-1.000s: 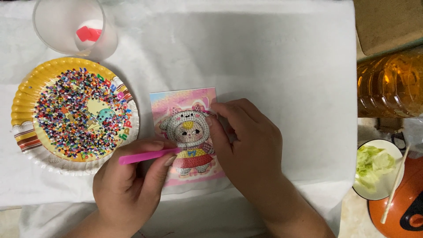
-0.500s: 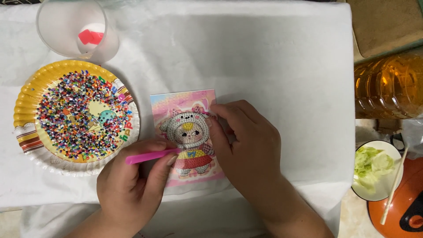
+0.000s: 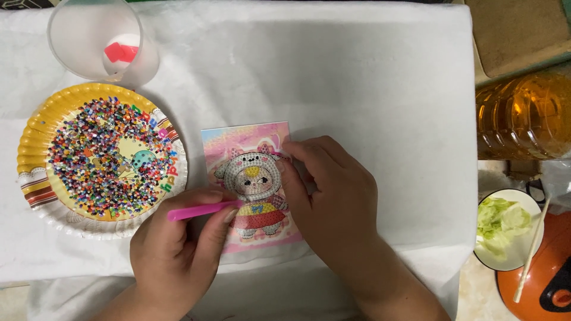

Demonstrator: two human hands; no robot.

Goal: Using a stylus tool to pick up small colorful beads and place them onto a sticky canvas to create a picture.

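Looking down from the head cam: left hand (image 3: 172,252) pinched shut on a pink pen (image 3: 202,210), tip resting on the little picture card (image 3: 250,184) mid-cloth. Right hand (image 3: 330,199) lying on the card's right edge, fingertips curled together at the top corner, pressing it flat. Barely any change from a second ago, just a tiny shift of the whole view. Yellow paper plate (image 3: 35,142) of coloured beads to the left, clear cup (image 3: 98,41) above it, amber bottle (image 3: 523,116) and bowl of greens (image 3: 505,229) off right.
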